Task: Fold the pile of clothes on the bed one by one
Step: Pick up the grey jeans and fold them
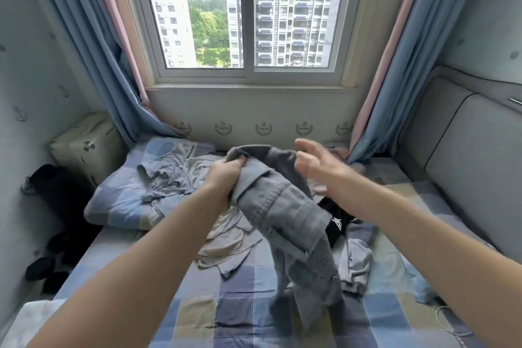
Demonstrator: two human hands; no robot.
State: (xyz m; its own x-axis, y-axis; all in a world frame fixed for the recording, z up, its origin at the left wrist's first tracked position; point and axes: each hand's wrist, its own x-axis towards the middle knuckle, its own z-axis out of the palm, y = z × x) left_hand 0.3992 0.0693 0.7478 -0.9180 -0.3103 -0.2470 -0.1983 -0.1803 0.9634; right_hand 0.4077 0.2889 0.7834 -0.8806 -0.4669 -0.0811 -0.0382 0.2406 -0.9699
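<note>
My left hand grips the top edge of a grey denim garment and holds it up over the bed, its lower part hanging down to the checked sheet. My right hand is blurred, fingers spread, just to the right of the garment's top and apart from it. Under and behind the denim lies the pile: a pale beige top, a black piece with white lettering, a light grey-blue garment and a crumpled grey-blue shirt on the pillow.
A checked pillow lies at the bed's far left. A padded grey headboard runs along the right. Beside the bed on the left are a cream box and dark items. Window and blue curtains stand behind.
</note>
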